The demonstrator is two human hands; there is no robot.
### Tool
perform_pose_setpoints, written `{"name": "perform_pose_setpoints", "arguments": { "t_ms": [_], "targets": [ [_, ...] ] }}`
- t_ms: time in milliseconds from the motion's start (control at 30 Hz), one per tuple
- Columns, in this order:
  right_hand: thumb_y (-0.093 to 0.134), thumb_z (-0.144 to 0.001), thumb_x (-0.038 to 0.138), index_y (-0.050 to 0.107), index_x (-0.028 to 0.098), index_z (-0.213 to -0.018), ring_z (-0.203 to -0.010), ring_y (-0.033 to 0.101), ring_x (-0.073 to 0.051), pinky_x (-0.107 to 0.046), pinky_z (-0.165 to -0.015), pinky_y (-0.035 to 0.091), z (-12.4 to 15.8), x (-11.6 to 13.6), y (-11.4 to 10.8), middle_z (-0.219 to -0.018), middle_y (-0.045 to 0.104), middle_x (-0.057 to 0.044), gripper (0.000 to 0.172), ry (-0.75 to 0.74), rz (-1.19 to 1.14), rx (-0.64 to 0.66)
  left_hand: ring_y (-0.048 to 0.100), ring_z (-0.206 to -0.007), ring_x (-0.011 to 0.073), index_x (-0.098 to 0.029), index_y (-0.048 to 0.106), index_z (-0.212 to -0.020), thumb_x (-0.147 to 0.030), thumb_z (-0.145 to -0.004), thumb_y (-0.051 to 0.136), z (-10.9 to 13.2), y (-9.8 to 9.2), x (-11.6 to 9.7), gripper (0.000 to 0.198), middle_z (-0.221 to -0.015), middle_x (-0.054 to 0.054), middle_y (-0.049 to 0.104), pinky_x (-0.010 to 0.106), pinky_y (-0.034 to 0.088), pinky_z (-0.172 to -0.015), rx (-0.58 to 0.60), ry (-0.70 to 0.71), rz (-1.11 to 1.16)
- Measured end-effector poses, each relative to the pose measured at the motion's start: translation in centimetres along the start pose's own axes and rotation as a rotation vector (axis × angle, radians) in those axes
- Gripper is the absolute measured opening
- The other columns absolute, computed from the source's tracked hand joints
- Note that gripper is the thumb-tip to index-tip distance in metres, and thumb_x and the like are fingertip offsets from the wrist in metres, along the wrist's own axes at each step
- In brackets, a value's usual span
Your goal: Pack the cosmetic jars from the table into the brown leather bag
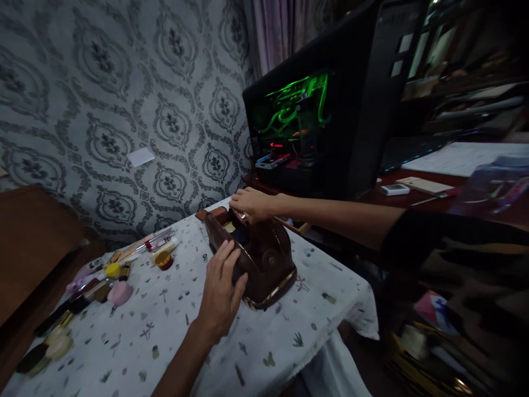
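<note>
A dark brown bag [268, 259] with a gold-coloured zip stands on the tablecloth, its top unzipped. My left hand [221, 286] rests against its near left side, fingertips at the rim and thumb on the bag's wall. At the far end of the opening, my right hand [253, 204] is closed, its fingers curled down into or over the rim. A small shiny bit shows under those fingers, too hidden to name. Inside the bag a pale yellowish item [229, 226] and something dark blue are partly visible.
Cosmetics lie along the left side of the patterned tablecloth [165, 331]: a pink sponge [120, 293], a jar with amber sides [164, 261], several tubes and brushes. A black computer case [363, 99] with green lights stands behind, right. A clear bottle [496, 184] is at far right.
</note>
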State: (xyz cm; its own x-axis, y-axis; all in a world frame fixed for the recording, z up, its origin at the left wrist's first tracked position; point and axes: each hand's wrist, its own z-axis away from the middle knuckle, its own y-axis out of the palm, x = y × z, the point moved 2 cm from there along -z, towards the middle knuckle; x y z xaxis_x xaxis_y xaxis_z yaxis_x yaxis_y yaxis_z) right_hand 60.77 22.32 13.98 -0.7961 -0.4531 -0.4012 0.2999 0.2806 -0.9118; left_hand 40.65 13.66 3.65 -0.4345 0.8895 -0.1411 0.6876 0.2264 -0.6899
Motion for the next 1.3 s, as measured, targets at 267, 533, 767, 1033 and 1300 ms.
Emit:
{"name": "perform_pose_setpoints", "arguments": {
  "t_ms": [267, 533, 767, 1033, 1300],
  "targets": [
    [0.071, -0.078, 0.018, 0.063, 0.015, -0.109, -0.11, 0.052, -0.028, -0.041, -0.093, 0.037, -2.9, 0.0, 2.8, -0.109, 0.068, -0.011, 0.033, -0.083, 0.071, 0.066, 0.033, -0.148, 0.0273, -0.025, 0.032, -0.148, -0.022, -0.1, 0.047, 0.6, 0.7, 0.1, 0.05, -0.154, 0.016, 0.04, 0.053, 0.04, -0.114, -0.026, -0.04, 0.067],
    [0.07, -0.081, 0.03, 0.065, 0.014, -0.115, -0.115, 0.049, -0.034, -0.052, -0.1, 0.033, -4.7, -0.1, 5.4, -0.12, 0.061, -0.017, 0.037, -0.102, 0.157, 0.029, 0.032, -0.149, 0.0262, -0.024, 0.032, -0.148, -0.021, -0.1, 0.047, 0.8, 0.8, 0.0, 0.05, -0.154, 0.017, 0.041, 0.051, 0.041, -0.113, -0.043, -0.041, 0.047],
    [0.063, -0.085, 0.032, 0.069, 0.018, -0.114, -0.128, 0.04, -0.035, -0.054, -0.11, 0.026, -5.7, 0.2, 7.0, -0.137, 0.051, -0.017, 0.033, -0.117, 0.227, 0.015, 0.031, -0.15, 0.0263, -0.023, 0.033, -0.148, -0.02, -0.1, 0.047, 1.0, 1.0, 0.0, 0.05, -0.155, 0.016, 0.04, 0.051, 0.04, -0.114, -0.043, -0.054, 0.059],
    [0.053, -0.088, 0.021, 0.071, 0.022, -0.114, -0.135, 0.036, -0.033, -0.055, -0.112, 0.024, -7.2, 0.1, 8.7, -0.14, 0.051, -0.012, 0.032, -0.106, 0.287, 0.017, 0.03, -0.15, 0.0275, -0.025, 0.032, -0.149, -0.021, -0.1, 0.048, 1.2, 1.1, 0.0, 0.051, -0.156, 0.016, 0.038, 0.053, 0.04, -0.114, -0.037, -0.066, 0.074],
    [0.045, -0.094, 0.022, 0.069, 0.02, -0.121, -0.13, 0.043, -0.031, -0.054, -0.11, 0.028, -7.8, 0.3, 10.0, -0.134, 0.056, -0.015, 0.036, -0.083, 0.316, 0.04, 0.03, -0.15, 0.0267, -0.024, 0.032, -0.149, -0.02, -0.099, 0.048, 1.1, 1.1, 0.0, 0.052, -0.155, 0.016, 0.039, 0.052, 0.039, -0.114, -0.058, -0.051, 0.084]
  ]
}}
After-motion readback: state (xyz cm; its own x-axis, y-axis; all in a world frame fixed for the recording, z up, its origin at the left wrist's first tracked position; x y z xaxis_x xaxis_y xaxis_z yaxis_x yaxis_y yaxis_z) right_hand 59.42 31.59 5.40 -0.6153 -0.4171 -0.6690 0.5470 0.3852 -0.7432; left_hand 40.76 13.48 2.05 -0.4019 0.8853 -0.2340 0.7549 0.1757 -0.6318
